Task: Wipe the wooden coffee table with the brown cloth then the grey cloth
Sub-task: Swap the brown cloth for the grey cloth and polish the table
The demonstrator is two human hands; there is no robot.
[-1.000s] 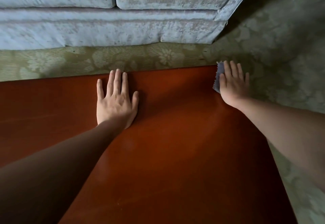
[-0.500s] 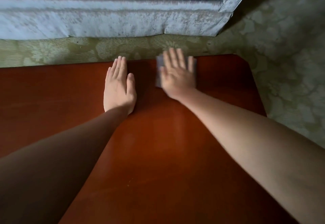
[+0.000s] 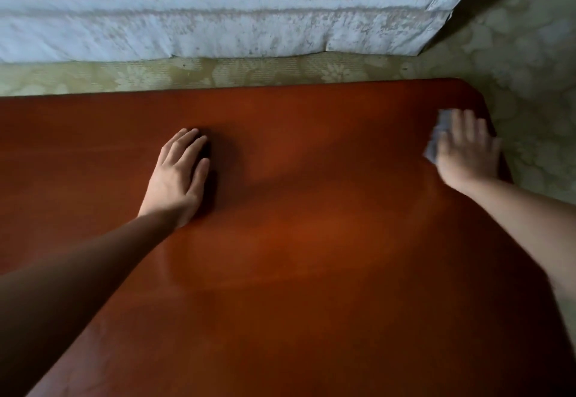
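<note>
The reddish-brown wooden coffee table (image 3: 311,256) fills most of the view. My left hand (image 3: 177,175) rests flat on its middle, fingers straight and together. Near the table's far right corner, my right hand (image 3: 467,150) presses down with straight fingers on the grey cloth (image 3: 436,138). That hand is blurred with motion. Only the cloth's left edge shows from under the palm. No brown cloth is in view.
A pale grey sofa (image 3: 218,22) stands just beyond the table's far edge. A patterned green carpet (image 3: 530,63) runs between them and around the table's right side. The table's right edge lies right beside my right hand.
My right hand has swept the grey cloth from the table's middle, beside my left hand, back out to the far right corner. My left hand has stayed flat on the table.
</note>
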